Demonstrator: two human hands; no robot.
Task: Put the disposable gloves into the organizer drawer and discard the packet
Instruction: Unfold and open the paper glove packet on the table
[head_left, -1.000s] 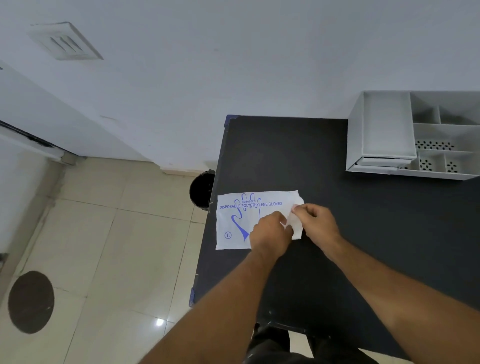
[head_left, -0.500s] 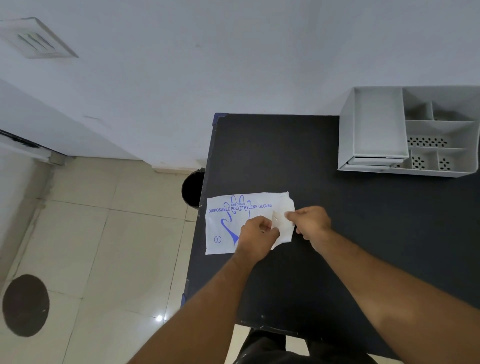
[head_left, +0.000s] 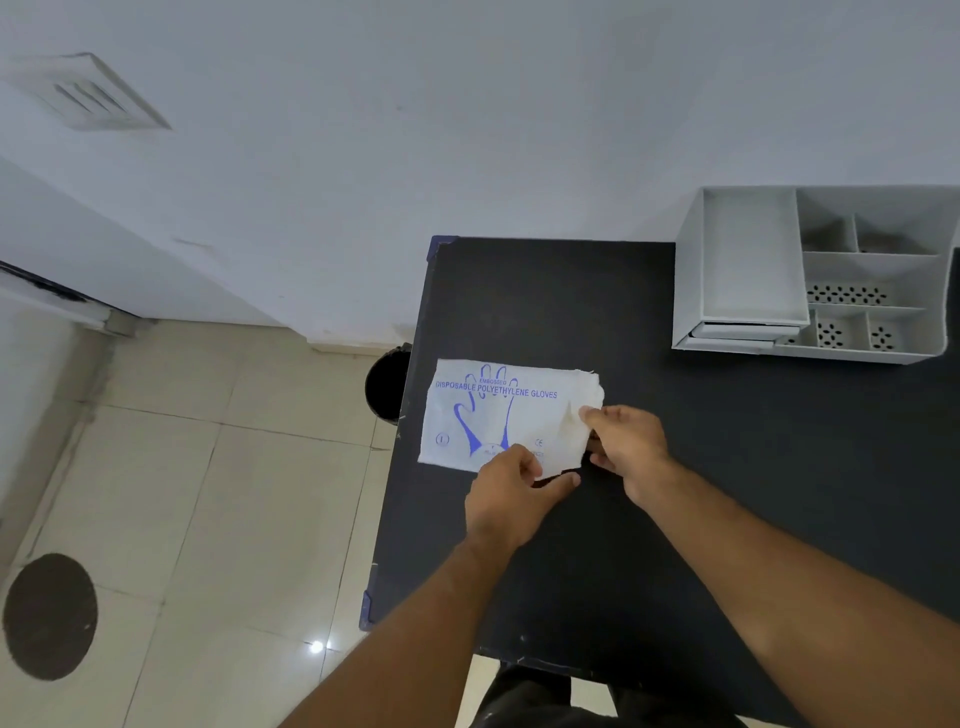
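A white packet of disposable gloves (head_left: 498, 415) with blue print lies flat near the left edge of the black table (head_left: 649, 519). My left hand (head_left: 511, 496) pinches the packet's near edge, thumb underneath. My right hand (head_left: 626, 444) grips the packet's right end, where the plastic is creased. The gloves inside are hidden by the packet. The white organizer (head_left: 810, 275) stands at the table's far right, its flat drawers (head_left: 743, 330) at the lower left of it pushed in.
A black bin (head_left: 387, 384) stands on the tiled floor just left of the table, beside the packet. The wall runs behind the table. A dark round patch (head_left: 49, 616) marks the floor at the lower left.
My left hand has slid back from the packet's middle to its near edge, uncovering more print. My right hand stays on the right end. The camera view has shifted a little.
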